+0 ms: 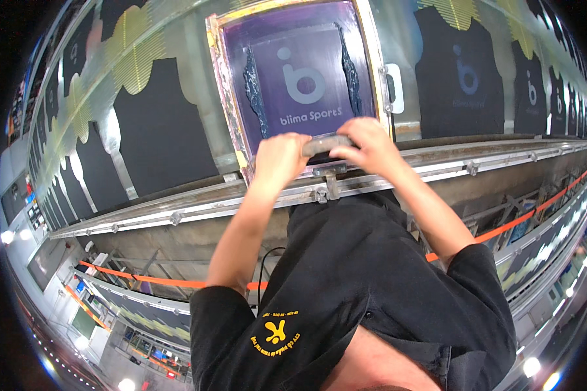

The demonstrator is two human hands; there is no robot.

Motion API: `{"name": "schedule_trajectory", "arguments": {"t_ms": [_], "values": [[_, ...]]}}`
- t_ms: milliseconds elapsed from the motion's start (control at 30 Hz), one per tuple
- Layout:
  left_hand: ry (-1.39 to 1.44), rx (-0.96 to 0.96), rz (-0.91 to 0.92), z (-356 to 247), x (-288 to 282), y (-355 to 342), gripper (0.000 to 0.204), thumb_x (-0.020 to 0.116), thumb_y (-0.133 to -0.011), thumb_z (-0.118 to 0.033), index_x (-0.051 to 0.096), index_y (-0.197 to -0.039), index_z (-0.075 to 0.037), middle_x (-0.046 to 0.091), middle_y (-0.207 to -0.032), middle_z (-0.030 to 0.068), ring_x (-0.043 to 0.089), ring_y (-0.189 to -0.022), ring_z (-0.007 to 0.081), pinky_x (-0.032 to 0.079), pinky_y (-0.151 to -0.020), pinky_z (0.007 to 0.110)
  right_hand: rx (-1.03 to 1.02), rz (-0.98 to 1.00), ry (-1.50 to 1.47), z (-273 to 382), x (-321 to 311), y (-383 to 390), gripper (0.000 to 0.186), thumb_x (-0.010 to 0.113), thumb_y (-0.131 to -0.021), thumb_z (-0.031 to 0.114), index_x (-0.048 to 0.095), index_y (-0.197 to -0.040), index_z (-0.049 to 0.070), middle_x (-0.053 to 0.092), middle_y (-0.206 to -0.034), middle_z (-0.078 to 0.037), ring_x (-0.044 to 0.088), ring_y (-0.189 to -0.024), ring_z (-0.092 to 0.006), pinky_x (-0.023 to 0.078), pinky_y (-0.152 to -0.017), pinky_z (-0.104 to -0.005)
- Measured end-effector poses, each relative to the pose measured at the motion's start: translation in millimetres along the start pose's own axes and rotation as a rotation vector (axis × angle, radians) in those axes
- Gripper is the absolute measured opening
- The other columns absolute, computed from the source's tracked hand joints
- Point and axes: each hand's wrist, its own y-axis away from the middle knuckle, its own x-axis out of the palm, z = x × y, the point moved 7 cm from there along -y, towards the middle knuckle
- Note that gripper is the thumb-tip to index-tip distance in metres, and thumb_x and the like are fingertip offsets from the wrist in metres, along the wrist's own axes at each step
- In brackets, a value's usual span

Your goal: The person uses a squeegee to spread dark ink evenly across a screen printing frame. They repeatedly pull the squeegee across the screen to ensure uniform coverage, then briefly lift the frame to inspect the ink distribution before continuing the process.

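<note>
A screen printing frame (230, 98) with tape-covered, paint-stained edges lies before me, its purple mesh (267, 52) carrying a pale logo. Dark ink (253, 85) sits in thick streaks down both sides of the mesh. At the near end of the frame, a squeegee (321, 145) with a worn grey-brown handle lies crosswise. My left hand (280, 159) is closed round its left end, and my right hand (370, 148) grips the right end, thumb on the near side. The squeegee's blade is hidden from view.
Black cut garment pieces (160, 130) lie along the long table on both sides; those at right (463, 81) bear printed logos. A metal rail (430, 164) with clamps runs along the near table edge. An orange bar (502, 229) and another table stand behind me.
</note>
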Motion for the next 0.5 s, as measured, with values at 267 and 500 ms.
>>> {"name": "schedule_trajectory", "arguments": {"t_ms": [267, 500], "values": [[-0.135, 0.087, -0.15, 14, -107, -97, 0.027, 0.083, -0.084, -0.03, 0.083, -0.109, -0.02, 0.08, -0.095, 0.0141, 0.077, -0.094, 0.0371, 0.061, -0.082, 0.052, 0.749, -0.608, -0.038, -184, -45, -14, 0.037, 0.075, -0.097, 0.032, 0.075, -0.128, 0.011, 0.073, -0.097, -0.013, 0.07, -0.092, -0.0277, 0.055, -0.086, -0.0433], [-0.191, 0.011, -0.202, 31, -151, -151, 0.039, 0.081, -0.087, -0.033, 0.08, -0.124, -0.023, 0.08, -0.111, 0.0103, 0.075, -0.108, 0.0351, 0.059, -0.092, 0.048, 0.753, -0.703, -0.098, -179, -54, -14, 0.028, 0.074, -0.097, 0.032, 0.079, -0.118, 0.014, 0.075, -0.087, -0.01, 0.07, -0.079, -0.0201, 0.055, -0.079, -0.0385]]}}
